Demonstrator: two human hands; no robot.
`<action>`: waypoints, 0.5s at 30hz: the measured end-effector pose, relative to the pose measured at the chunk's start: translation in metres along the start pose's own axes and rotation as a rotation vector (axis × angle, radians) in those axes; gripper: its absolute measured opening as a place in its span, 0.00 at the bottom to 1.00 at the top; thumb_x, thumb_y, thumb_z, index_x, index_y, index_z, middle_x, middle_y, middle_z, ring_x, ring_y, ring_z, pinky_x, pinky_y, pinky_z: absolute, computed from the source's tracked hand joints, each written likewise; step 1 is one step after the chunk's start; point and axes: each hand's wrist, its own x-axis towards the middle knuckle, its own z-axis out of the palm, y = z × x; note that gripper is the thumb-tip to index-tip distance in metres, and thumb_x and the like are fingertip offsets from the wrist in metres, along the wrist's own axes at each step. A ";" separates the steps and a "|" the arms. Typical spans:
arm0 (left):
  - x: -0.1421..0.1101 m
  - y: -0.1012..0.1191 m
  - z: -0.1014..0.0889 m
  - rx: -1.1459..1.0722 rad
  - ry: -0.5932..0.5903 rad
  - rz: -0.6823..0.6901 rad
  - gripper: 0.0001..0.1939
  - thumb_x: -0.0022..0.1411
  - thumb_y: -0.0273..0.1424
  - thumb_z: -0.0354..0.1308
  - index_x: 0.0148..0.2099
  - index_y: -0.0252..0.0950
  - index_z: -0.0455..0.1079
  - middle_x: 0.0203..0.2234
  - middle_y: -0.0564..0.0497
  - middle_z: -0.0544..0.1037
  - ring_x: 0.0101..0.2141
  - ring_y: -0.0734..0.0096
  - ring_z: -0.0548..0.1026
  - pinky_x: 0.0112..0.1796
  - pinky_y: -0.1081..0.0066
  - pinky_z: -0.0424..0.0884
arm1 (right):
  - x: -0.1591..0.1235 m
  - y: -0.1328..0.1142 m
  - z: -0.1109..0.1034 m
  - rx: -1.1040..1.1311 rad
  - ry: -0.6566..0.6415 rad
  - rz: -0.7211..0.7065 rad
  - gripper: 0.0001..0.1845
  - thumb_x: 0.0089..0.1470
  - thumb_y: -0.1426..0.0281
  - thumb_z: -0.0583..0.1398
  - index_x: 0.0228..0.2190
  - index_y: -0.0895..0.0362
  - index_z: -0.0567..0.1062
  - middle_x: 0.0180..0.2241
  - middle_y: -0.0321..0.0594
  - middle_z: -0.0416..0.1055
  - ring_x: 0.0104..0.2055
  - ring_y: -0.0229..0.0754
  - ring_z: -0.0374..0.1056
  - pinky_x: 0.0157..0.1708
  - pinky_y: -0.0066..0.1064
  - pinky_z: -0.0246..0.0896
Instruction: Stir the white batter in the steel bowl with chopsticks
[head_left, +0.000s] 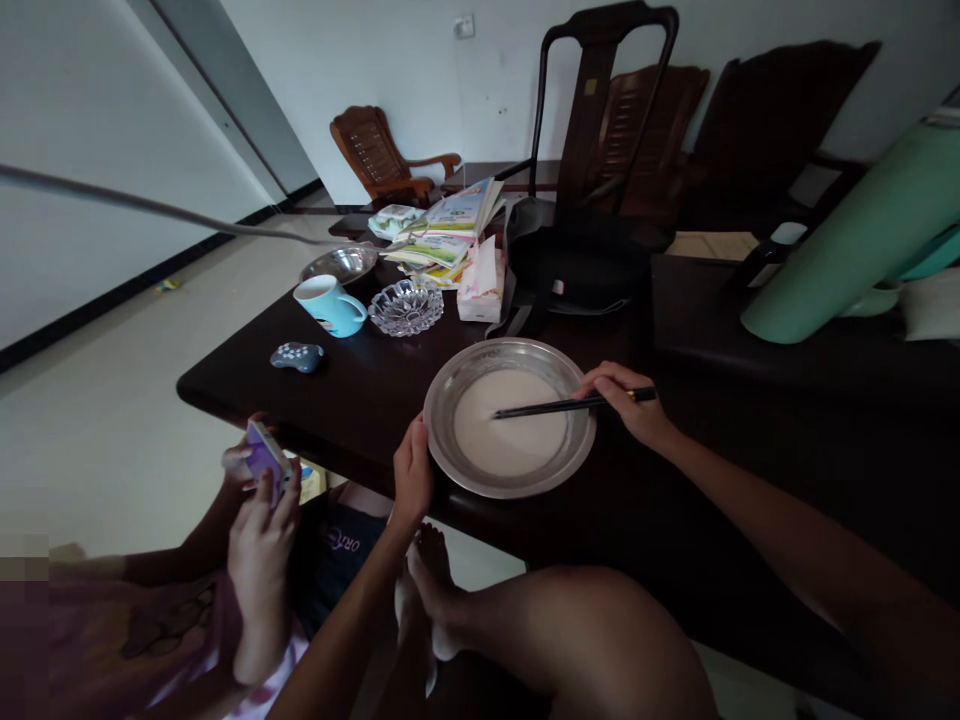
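Note:
A shallow metal bowl (577, 455) with pale liquid batter sits on the dark table (360, 390) in front of me. My left hand (412, 470) is closed on the bowl's left rim, thumb on its edge. My right hand (626, 400) grips a pair of dark chopsticks (559, 406) at the bowl's right side. Their tips reach into the batter near its middle.
Another person at lower left holds a phone (264, 455) in both hands. On the table lie a blue mug (330, 305), a glass ashtray (406, 306), a small metal bowl (339, 264), a tissue pack (481, 283), booklets (450, 225), a black bag (577, 265). Wooden chairs stand behind.

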 end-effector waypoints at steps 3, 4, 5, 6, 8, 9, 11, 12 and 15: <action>0.000 0.000 0.000 0.000 -0.010 0.001 0.32 0.67 0.54 0.45 0.56 0.34 0.73 0.52 0.44 0.78 0.54 0.58 0.73 0.56 0.63 0.66 | 0.001 0.000 -0.002 0.038 0.099 0.012 0.19 0.61 0.52 0.58 0.30 0.53 0.77 0.22 0.36 0.77 0.26 0.43 0.75 0.32 0.37 0.70; 0.000 0.000 0.000 0.001 -0.010 0.001 0.32 0.67 0.53 0.45 0.56 0.34 0.73 0.52 0.43 0.78 0.54 0.58 0.73 0.56 0.63 0.65 | 0.001 0.000 -0.002 0.056 0.091 0.020 0.20 0.61 0.52 0.57 0.30 0.53 0.77 0.21 0.36 0.77 0.25 0.42 0.75 0.31 0.36 0.70; 0.000 0.000 0.000 0.002 -0.009 0.002 0.32 0.68 0.53 0.45 0.56 0.34 0.73 0.52 0.43 0.78 0.54 0.58 0.73 0.56 0.63 0.65 | 0.000 0.000 -0.002 0.067 0.059 0.024 0.20 0.61 0.51 0.57 0.31 0.53 0.78 0.21 0.36 0.77 0.24 0.43 0.75 0.30 0.36 0.70; 0.000 0.001 0.000 0.003 -0.007 0.003 0.32 0.68 0.53 0.45 0.56 0.34 0.73 0.51 0.43 0.78 0.53 0.58 0.73 0.56 0.63 0.66 | 0.000 -0.001 -0.001 0.066 0.015 0.024 0.19 0.60 0.51 0.58 0.31 0.53 0.78 0.22 0.36 0.77 0.25 0.43 0.75 0.30 0.36 0.70; 0.000 0.001 0.000 0.001 -0.005 0.006 0.32 0.68 0.53 0.45 0.56 0.34 0.73 0.51 0.43 0.79 0.53 0.58 0.73 0.55 0.63 0.66 | 0.001 -0.001 -0.001 0.030 -0.032 0.012 0.18 0.59 0.52 0.60 0.32 0.53 0.79 0.25 0.37 0.79 0.29 0.44 0.77 0.33 0.37 0.71; 0.000 0.001 0.000 -0.001 -0.006 0.008 0.32 0.68 0.53 0.45 0.56 0.34 0.73 0.51 0.43 0.79 0.53 0.58 0.74 0.55 0.63 0.66 | 0.001 -0.001 -0.001 0.009 -0.016 0.006 0.17 0.59 0.53 0.60 0.32 0.53 0.79 0.26 0.37 0.79 0.30 0.44 0.77 0.35 0.37 0.71; 0.000 0.001 0.000 -0.002 -0.011 0.007 0.32 0.68 0.53 0.45 0.56 0.34 0.73 0.51 0.43 0.78 0.53 0.58 0.73 0.55 0.63 0.66 | 0.001 0.000 -0.002 0.003 0.067 0.008 0.18 0.60 0.53 0.60 0.31 0.53 0.79 0.25 0.37 0.79 0.29 0.44 0.76 0.35 0.37 0.71; 0.000 0.001 0.000 -0.002 -0.014 0.003 0.32 0.68 0.53 0.45 0.56 0.34 0.73 0.51 0.43 0.78 0.53 0.58 0.73 0.55 0.63 0.66 | 0.001 0.000 -0.003 0.020 0.101 0.016 0.18 0.60 0.52 0.59 0.30 0.53 0.78 0.23 0.37 0.78 0.28 0.43 0.76 0.33 0.37 0.70; 0.000 0.001 0.000 0.002 -0.010 -0.009 0.33 0.67 0.54 0.45 0.56 0.34 0.73 0.51 0.44 0.79 0.53 0.58 0.73 0.55 0.63 0.66 | 0.000 0.001 -0.002 0.069 0.047 0.039 0.19 0.60 0.51 0.58 0.31 0.53 0.78 0.21 0.36 0.77 0.24 0.43 0.75 0.30 0.37 0.70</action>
